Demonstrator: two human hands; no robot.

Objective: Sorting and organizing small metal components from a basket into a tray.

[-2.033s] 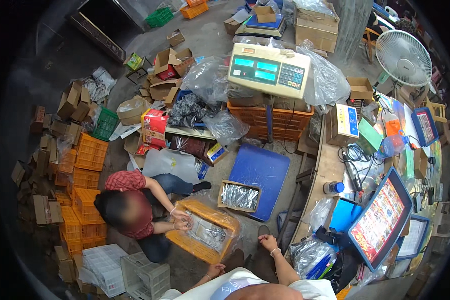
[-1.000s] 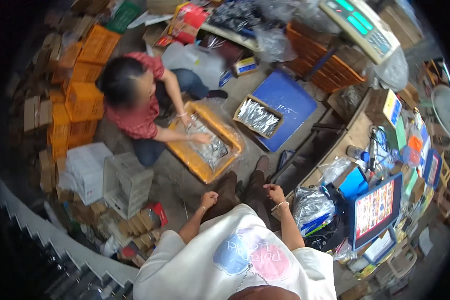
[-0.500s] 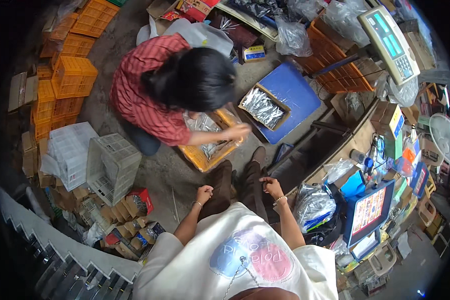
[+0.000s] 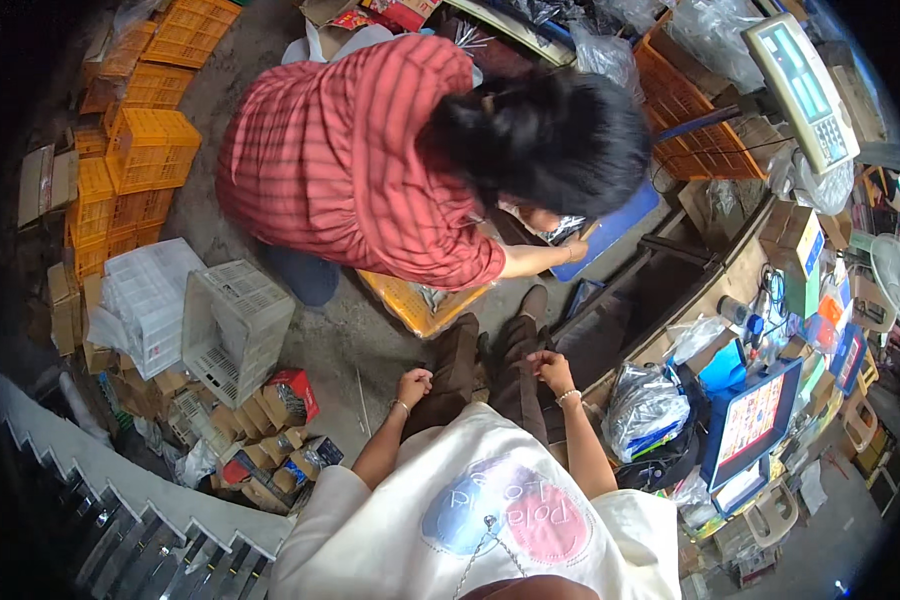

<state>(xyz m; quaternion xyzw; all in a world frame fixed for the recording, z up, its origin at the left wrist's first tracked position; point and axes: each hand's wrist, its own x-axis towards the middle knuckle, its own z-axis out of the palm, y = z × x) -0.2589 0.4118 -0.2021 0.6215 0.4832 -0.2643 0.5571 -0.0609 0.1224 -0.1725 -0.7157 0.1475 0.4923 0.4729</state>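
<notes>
My left hand (image 4: 415, 386) rests on my left thigh with its fingers curled in, and nothing shows in it. Over my right thigh lies my right hand (image 4: 550, 371), its fingers bent inward, also with no object visible. Beyond my feet, a co-worker in a red striped shirt (image 4: 340, 160) leans over a yellow crate (image 4: 410, 312) that holds shiny metal pieces. The co-worker's hand (image 4: 573, 253) is at the edge of a carton of metal pieces on a blue board (image 4: 618, 232). The co-worker's head and body hide most of the carton.
Orange crates (image 4: 153, 150) are stacked at the far left. Nearer stand a grey-white crate (image 4: 235, 325) and several small cartons (image 4: 260, 440). On my right, a cluttered bench carries a digital scale (image 4: 805, 90), a blue-framed board (image 4: 750, 420) and a plastic bag (image 4: 648, 410).
The co-worker has leaned forward and to the right, moving the reaching hand from above the yellow crate to the carton. My hands have stayed on my thighs.
</notes>
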